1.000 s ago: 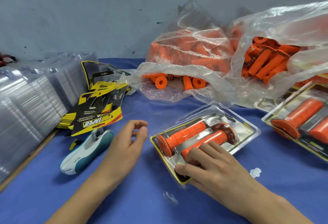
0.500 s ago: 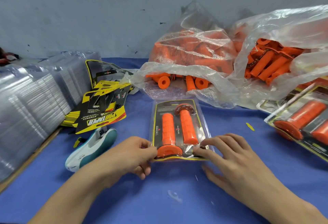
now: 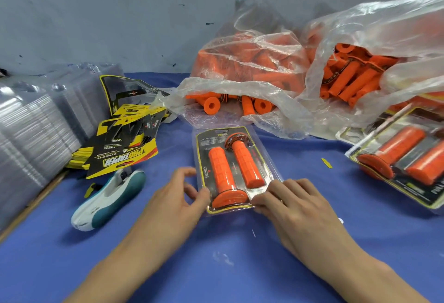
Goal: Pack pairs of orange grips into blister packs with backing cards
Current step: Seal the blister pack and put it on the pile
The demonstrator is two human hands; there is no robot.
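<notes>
A closed blister pack (image 3: 203,151) with a black and yellow backing card lies on the blue table in front of me. Two orange grips (image 3: 220,175) lie side by side inside it, flanged ends at opposite ends. My left hand (image 3: 175,197) pinches the pack's near left corner, thumb on top. The fingertips of my right hand (image 3: 295,206) press down on its near right corner. A loose pile of backing cards (image 3: 125,151) sits to the left, and stacked empty blisters (image 3: 31,134) stand beyond it.
Two clear plastic bags (image 3: 252,67) full of loose orange grips (image 3: 211,105) lie behind the pack. Finished packs (image 3: 396,156) are stacked at the right edge. A white and teal hand tool (image 3: 108,199) lies left of my left hand.
The pack was turned from a slant to point straight away from me, and my left hand came in to take its near corner. Since half a second ago both hands stay at its near edge.
</notes>
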